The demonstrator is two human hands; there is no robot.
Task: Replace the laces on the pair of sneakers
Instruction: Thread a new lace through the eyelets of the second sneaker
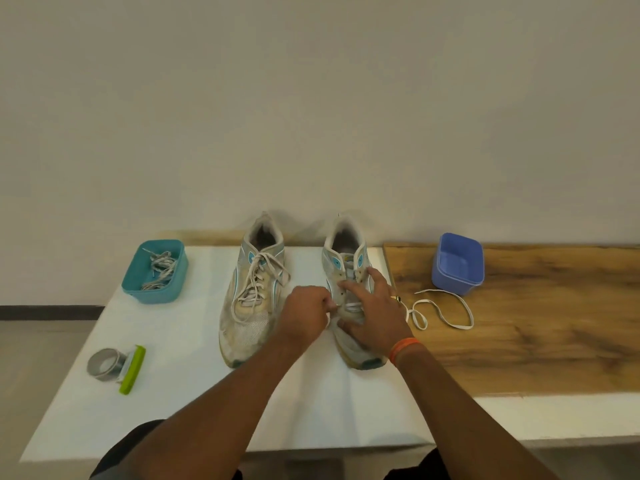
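Fingers (pixel 330 304) pinching lace (pixel 351 307) at sneaker (pixel 349 271)

Left sneaker (pixel 250 296): worn white/teal, upright, toe twd viewer, fully laced w/ old lace (pixel 258 282), ends loose. Right sneaker (pixel 346 271): same type, parallel, just beside, upper eyelets bare; new white lace (pixel 441 311) threaded at lowest eyelets, free end trailing right onto wood surface in loops.
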